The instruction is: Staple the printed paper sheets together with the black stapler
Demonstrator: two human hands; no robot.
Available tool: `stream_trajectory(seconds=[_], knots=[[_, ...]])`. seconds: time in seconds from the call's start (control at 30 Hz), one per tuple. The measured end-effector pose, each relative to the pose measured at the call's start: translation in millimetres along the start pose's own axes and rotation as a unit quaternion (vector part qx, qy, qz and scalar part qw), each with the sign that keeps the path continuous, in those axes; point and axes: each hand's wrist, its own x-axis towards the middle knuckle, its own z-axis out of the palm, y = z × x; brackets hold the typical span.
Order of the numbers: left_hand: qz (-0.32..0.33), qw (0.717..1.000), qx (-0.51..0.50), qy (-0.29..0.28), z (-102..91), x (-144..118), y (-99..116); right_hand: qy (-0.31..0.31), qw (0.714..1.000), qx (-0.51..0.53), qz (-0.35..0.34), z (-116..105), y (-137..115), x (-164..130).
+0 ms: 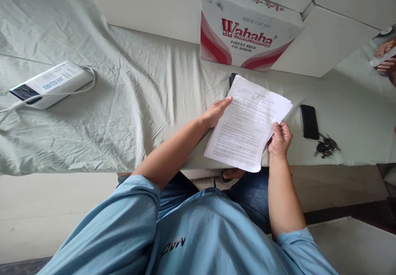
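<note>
As we looked down in the head view, our left hand point(215, 113) and right hand point(281, 139) pinched opposite edges of white, densely printed papers point(241, 130), slightly fanned, over the cloth-covered table's point(139, 102) near edge.

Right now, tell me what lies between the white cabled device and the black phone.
In the head view: printed sheets, held by the left hand and right hand, over pale green cloth.
</note>
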Motion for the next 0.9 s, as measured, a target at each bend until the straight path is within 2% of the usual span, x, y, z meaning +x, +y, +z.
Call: stream_trajectory(seconds=[0.1,0.33,0.63,0.9], knots=[[-0.017,1.000,-0.009,-0.022,-1.8,1,-1,0.018,1.000,-0.009,-0.010,1,3,2],[-0.028,0.999,-0.021,-0.040,-12.4,11,-8,-0.003,0.999,-0.050,0.004,0,2,2],[-0.009,1.000,-0.010,-0.028,-15.5,11,-10,0.041,0.999,-0.019,0.016,6,-5,0],[-0.009,0.999,-0.022,-0.035,-12.8,9,-6,0.085,0.995,0.030,0.049,-3,-1,8]])
